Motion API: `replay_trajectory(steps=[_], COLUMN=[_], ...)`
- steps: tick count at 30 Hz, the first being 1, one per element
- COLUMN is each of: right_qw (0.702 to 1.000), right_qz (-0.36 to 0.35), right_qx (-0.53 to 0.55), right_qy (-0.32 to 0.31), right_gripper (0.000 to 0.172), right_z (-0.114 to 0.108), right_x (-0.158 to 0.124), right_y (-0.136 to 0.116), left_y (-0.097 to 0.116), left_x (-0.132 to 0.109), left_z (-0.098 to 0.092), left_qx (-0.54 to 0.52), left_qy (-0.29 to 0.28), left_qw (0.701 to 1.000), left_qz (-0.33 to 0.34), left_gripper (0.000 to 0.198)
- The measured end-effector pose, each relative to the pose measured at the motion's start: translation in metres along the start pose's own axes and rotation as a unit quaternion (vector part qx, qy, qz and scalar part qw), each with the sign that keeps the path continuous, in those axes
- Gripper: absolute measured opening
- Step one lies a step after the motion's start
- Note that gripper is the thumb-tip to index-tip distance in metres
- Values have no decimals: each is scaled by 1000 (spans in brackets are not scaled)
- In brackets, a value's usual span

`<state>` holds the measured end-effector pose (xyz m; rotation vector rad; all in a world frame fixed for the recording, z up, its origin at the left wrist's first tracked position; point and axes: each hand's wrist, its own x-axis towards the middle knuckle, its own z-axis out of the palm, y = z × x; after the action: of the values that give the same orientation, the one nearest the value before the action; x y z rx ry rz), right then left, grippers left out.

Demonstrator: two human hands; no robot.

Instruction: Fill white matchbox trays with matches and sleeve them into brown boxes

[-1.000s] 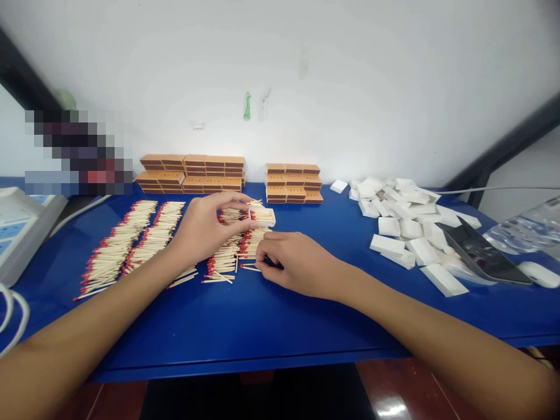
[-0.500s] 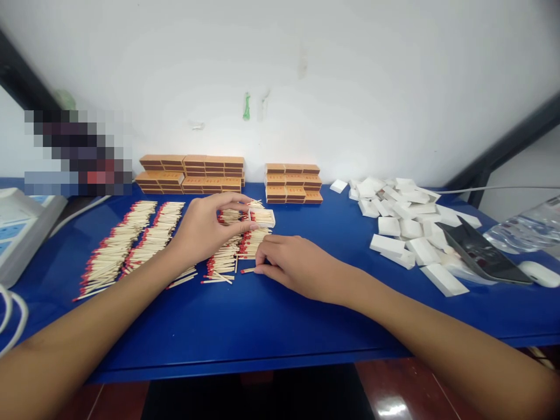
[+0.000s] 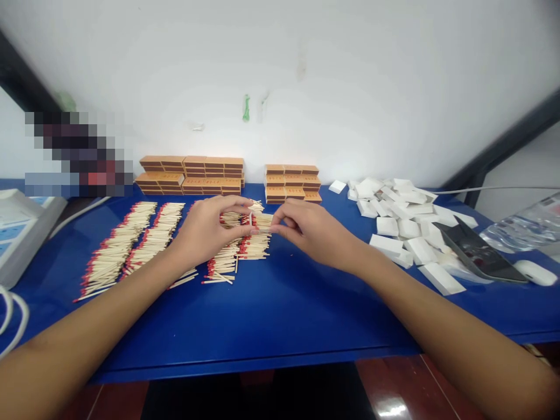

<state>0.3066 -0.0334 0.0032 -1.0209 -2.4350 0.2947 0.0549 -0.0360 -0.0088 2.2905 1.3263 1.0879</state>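
Observation:
My left hand (image 3: 209, 224) grips a small white matchbox tray (image 3: 251, 219) between thumb and fingers, just above the rows of matches. Pale matchsticks (image 3: 263, 221) lie in the tray. At the tray's right end, my right hand (image 3: 308, 228) is pinched closed on a match, most of it hidden by the fingertips and lost among the others. Below both hands, loose red-headed matches (image 3: 224, 261) lie in rows on the blue table (image 3: 245, 332). Two more rows of matches (image 3: 105, 251) spread left of my left forearm.
Orange matchboxes stand along the wall in a left stack (image 3: 192, 174) and a right stack (image 3: 292, 184). White paper trays (image 3: 409, 213) are heaped at the right, beside a dark phone (image 3: 479, 251), a white mouse (image 3: 534, 272) and a clear plastic bottle (image 3: 522, 227). A power strip (image 3: 30, 239) sits far left.
My right hand has risen from the tabletop to the tray's right end, bringing the match it had pinched. My left hand stays in nearly the same place with the tray.

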Motion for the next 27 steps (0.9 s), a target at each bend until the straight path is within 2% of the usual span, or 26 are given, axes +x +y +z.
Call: replay_trajectory(steps=[3, 8, 12, 16, 22, 27], right_qw=[999, 998, 998, 997, 994, 989], right_qz=[9, 24, 13, -3, -79, -124], right_qx=[-25, -49, -47, -29, 27, 51], right_qy=[39, 42, 50, 69, 72, 67], right_gripper=[10, 8, 6, 9, 8, 18], right_z=[2, 10, 11, 9, 9, 13], right_x=[2, 2, 1, 0, -2, -5], right_y=[7, 9, 8, 5, -2, -4], left_y=[2, 5, 7, 7, 8, 6], left_x=[-1, -1, -1, -1, -2, -1], left_z=[1, 2, 2, 3, 2, 2], left_qx=[-15, -28, -26, -46, -49, -57], left_qy=[-2, -13, -17, -19, -24, -28], left_qw=[1000, 999, 999, 999, 998, 997], left_qz=[9, 19, 12, 0, -15, -36], left_gripper=[48, 51, 46, 51, 52, 53])
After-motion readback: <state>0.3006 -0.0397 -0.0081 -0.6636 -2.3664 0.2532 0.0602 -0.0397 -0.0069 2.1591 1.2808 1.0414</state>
